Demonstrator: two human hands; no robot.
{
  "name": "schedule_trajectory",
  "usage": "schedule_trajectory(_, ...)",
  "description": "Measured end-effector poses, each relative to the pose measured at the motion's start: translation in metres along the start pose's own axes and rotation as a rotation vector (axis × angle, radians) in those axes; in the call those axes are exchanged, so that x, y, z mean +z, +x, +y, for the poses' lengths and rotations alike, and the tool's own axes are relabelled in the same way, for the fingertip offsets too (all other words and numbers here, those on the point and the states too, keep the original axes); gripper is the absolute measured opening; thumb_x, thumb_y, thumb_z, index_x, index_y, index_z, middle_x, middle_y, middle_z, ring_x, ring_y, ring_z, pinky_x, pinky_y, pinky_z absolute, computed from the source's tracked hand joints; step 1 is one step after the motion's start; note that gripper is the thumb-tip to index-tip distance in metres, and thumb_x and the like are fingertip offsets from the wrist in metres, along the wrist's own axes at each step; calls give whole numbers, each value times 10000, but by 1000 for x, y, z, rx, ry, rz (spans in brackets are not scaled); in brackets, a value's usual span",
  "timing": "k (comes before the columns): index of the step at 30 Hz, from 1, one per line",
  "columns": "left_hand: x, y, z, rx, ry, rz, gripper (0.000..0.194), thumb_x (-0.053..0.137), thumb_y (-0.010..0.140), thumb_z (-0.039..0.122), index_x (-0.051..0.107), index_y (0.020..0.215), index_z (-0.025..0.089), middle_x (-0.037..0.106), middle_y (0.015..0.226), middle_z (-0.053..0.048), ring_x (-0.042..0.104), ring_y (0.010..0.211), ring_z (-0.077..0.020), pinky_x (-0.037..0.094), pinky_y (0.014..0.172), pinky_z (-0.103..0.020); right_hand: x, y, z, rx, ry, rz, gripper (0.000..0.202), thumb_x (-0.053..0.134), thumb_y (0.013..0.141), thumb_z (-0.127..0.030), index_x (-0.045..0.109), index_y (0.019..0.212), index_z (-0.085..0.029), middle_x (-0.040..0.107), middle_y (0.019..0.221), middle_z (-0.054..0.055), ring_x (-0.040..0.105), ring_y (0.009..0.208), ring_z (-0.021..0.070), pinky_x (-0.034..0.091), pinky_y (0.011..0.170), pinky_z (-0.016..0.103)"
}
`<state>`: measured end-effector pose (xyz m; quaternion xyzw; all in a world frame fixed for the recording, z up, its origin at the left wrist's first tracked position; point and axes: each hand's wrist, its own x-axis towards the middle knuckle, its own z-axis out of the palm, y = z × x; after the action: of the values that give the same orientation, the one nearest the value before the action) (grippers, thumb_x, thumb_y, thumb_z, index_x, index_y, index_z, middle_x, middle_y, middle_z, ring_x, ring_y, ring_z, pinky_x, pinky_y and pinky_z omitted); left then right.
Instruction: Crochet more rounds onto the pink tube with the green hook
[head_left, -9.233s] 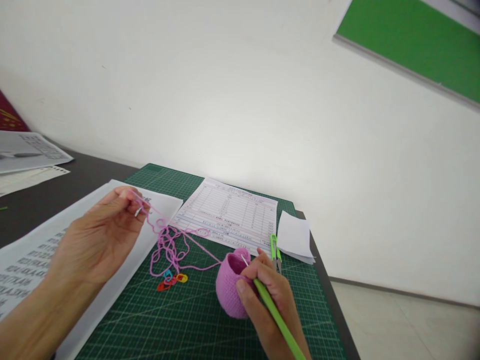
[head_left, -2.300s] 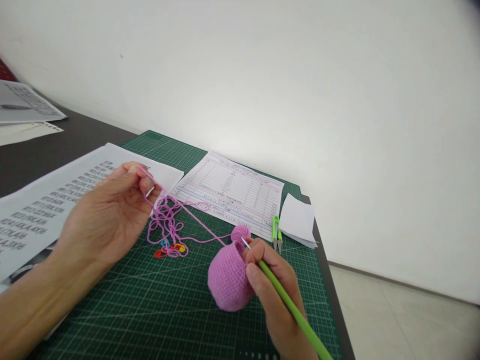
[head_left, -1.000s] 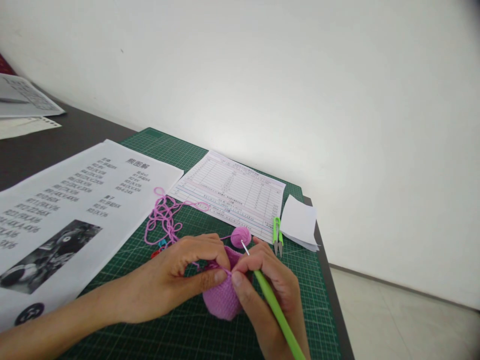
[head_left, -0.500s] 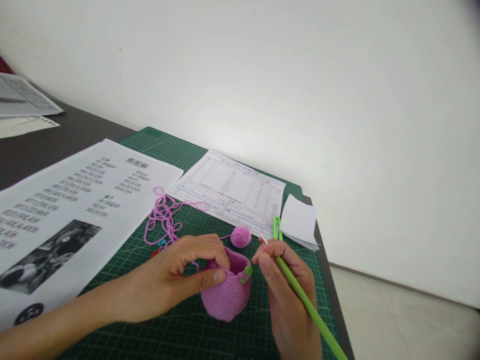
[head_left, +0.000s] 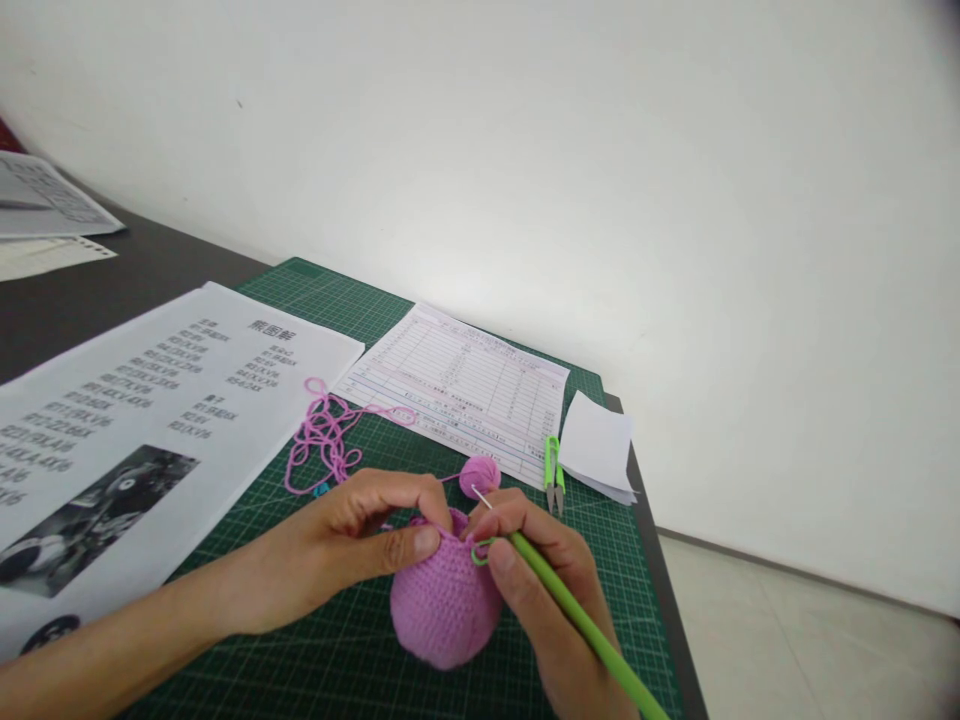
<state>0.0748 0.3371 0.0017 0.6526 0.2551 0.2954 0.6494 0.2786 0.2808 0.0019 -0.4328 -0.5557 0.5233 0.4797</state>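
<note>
A round pink crocheted piece (head_left: 446, 610) hangs over the green mat, its opening facing up. My left hand (head_left: 375, 535) pinches its upper left rim between thumb and fingers. In my right hand (head_left: 544, 580) lies a crochet hook (head_left: 577, 610) with a thick green handle, its thin metal tip pointing up and left. The thumb and fingertips of that hand also touch a green stitch marker (head_left: 481, 551) on the rim's right side. Just behind the piece sits a small ball of pink yarn (head_left: 480, 476), partly covered by the hook tip.
Loose pink yarn (head_left: 326, 440) lies tangled on the cutting mat (head_left: 300, 285), by a printed pattern sheet (head_left: 225, 310). A ruled form (head_left: 457, 385), green thread snips (head_left: 553, 475) and white paper slips (head_left: 598, 440) lie farther back. A wall (head_left: 525, 150) rises behind.
My right hand has moved left with the hook and now touches the stitch marker. The crocheted piece has shifted slightly down and left, and the snips' blades have come into view.
</note>
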Motion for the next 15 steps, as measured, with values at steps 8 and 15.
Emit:
schedule_trajectory(8, 1, 1, -1, 23, 21, 0, 277, 585, 994, 428, 680, 828, 227, 585, 791, 39, 519, 749, -136, 406, 689, -239, 1, -1, -1, -1, -25, -19, 135, 611, 899, -307, 591, 797, -221, 487, 771, -24, 434, 699, 118, 341, 627, 265)
schedule_trajectory(15, 2, 2, -10, 74, 79, 53, 267, 531, 1020, 421, 708, 926, 245, 673, 1008, -13, 627, 985, -197, 462, 889, -296, -1, 2, 1, 51, -24, -35, 153, 580, 908, -324, 573, 802, -215, 483, 781, -18, 420, 675, 117, 327, 599, 260)
